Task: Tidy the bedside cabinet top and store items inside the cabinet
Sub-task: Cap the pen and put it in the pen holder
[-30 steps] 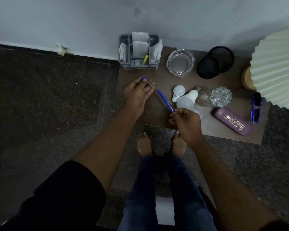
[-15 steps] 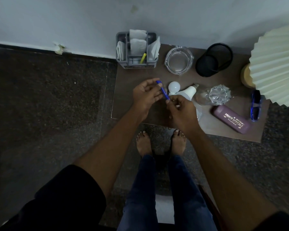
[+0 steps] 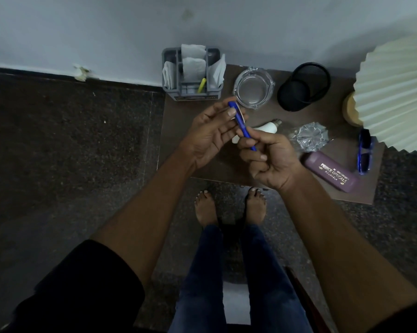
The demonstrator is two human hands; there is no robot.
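A blue pen [image 3: 240, 123] is held above the brown cabinet top [image 3: 178, 131]. My right hand [image 3: 270, 162] pinches its lower end, and my left hand [image 3: 212, 133] has its fingertips on the pen's upper end with the palm up. Behind the hands lies a white light bulb [image 3: 267, 127], partly hidden. Further right lie a crumpled clear wrapper [image 3: 308, 137], a purple spectacle case [image 3: 332, 175] and blue sunglasses [image 3: 364, 152].
A grey organiser [image 3: 190, 90] with tissues and a yellow marker stands at the back left by the wall. Beside it are a glass ashtray [image 3: 253, 88] and a black mesh cup [image 3: 298, 90]. A pleated lampshade [image 3: 394, 92] overhangs the right side. My bare feet [image 3: 229, 207] stand before the cabinet.
Both hands have risen off the cabinet top and come together with the pen. The pen has turned steeper, and my left hand has turned palm up at its upper end.
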